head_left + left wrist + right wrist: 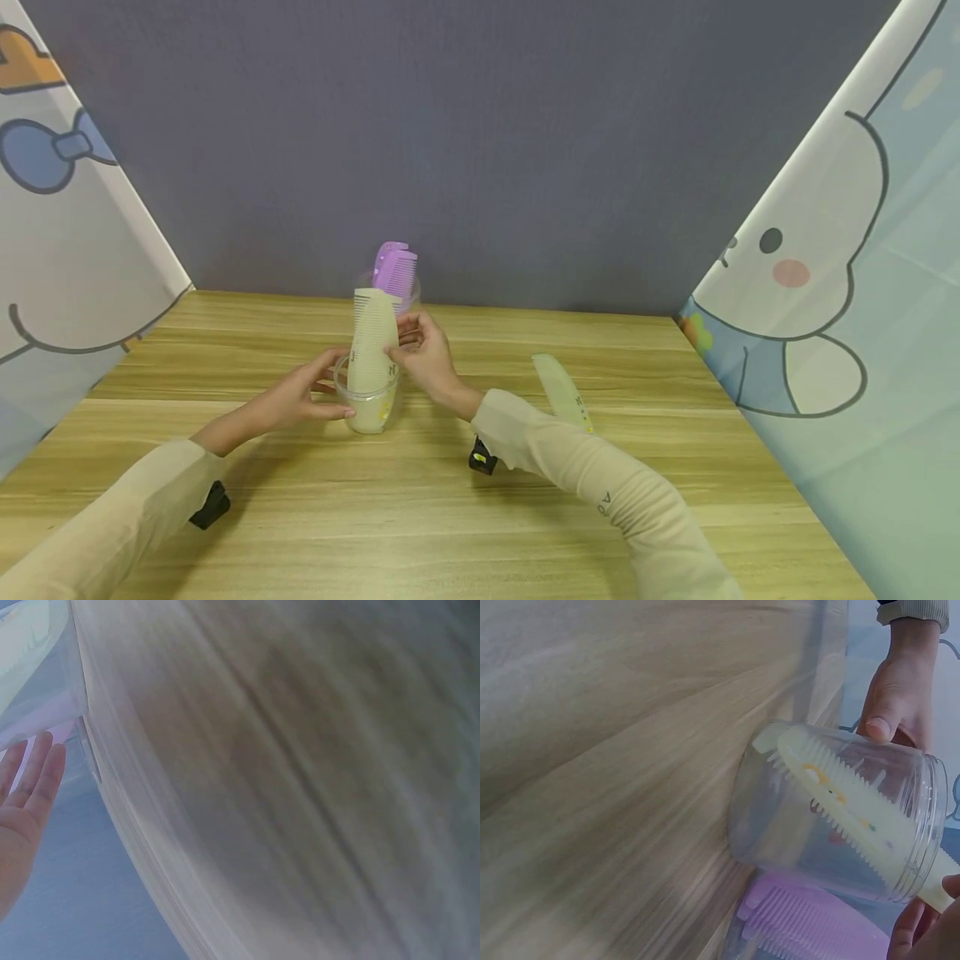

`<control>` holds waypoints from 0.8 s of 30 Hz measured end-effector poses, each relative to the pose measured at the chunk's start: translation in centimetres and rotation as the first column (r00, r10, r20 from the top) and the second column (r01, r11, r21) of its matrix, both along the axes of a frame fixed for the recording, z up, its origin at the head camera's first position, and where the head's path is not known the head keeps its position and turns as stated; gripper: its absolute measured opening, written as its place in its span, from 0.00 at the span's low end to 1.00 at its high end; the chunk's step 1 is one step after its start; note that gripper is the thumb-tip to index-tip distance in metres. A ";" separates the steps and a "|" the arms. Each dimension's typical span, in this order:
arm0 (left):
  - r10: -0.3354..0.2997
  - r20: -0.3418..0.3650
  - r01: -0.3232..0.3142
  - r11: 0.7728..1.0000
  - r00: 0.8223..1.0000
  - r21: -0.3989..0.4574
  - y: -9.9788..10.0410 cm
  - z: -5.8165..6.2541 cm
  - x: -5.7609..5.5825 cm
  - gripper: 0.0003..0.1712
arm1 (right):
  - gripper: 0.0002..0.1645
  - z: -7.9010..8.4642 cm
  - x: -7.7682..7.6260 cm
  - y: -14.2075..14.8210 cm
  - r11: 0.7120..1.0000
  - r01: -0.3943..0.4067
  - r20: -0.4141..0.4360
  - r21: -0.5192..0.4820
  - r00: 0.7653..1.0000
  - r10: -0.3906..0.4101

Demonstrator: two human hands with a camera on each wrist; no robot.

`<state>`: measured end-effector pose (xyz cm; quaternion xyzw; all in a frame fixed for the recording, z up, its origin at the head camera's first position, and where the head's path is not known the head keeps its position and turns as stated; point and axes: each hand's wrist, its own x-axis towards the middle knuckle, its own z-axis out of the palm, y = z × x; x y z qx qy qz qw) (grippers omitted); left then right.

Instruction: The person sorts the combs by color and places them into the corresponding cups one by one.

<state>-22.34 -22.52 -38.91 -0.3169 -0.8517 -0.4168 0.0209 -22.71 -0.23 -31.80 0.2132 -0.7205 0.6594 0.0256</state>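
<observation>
Pale yellow combs (373,337) stand upright in a clear round jar (780,851), their toothed upper parts rising above its rim. Thumb and fingertips of my right hand (431,360) pinch the edge of a comb just over the rim. My left hand (303,392) holds the jar from the left side, thumb in front and fingers behind. In the right wrist view, that thumb touches the jar wall and a comb with small coloured decorations (847,806) leans slantwise inside. Another pale yellow comb (561,387) lies on the table, partly hidden by my right sleeve.
Directly behind the jar stands a second clear jar (416,293) with purple combs (395,271). The wooden table (360,525) meets a dark grey panel (480,167) at the back. Cartoon-printed panels (840,275) flank both sides.
</observation>
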 end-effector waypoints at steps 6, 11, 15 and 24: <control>0.007 0.008 -0.007 1.000 1.000 0.000 -0.1 -0.1 0.0 0.44 | 0.21 0.4 0.2 -0.1 1.000 0.031 0.011 -0.005 0.999 -0.031; 0.004 -0.002 -0.004 1.000 1.000 0.000 -0.1 -0.1 0.0 0.44 | 0.20 0.3 0.0 -0.1 0.999 0.050 0.021 -0.015 0.999 -0.050; 0.003 -0.012 -0.003 1.000 1.000 -0.001 -0.1 0.0 0.0 0.44 | 0.20 0.4 0.0 0.0 0.998 0.057 0.017 -0.015 0.998 -0.057; 0.007 -0.014 -0.007 1.000 1.000 -0.008 0.0 0.1 0.1 0.44 | 0.19 -1.0 -1.7 0.6 0.999 0.037 0.040 0.009 0.999 -0.037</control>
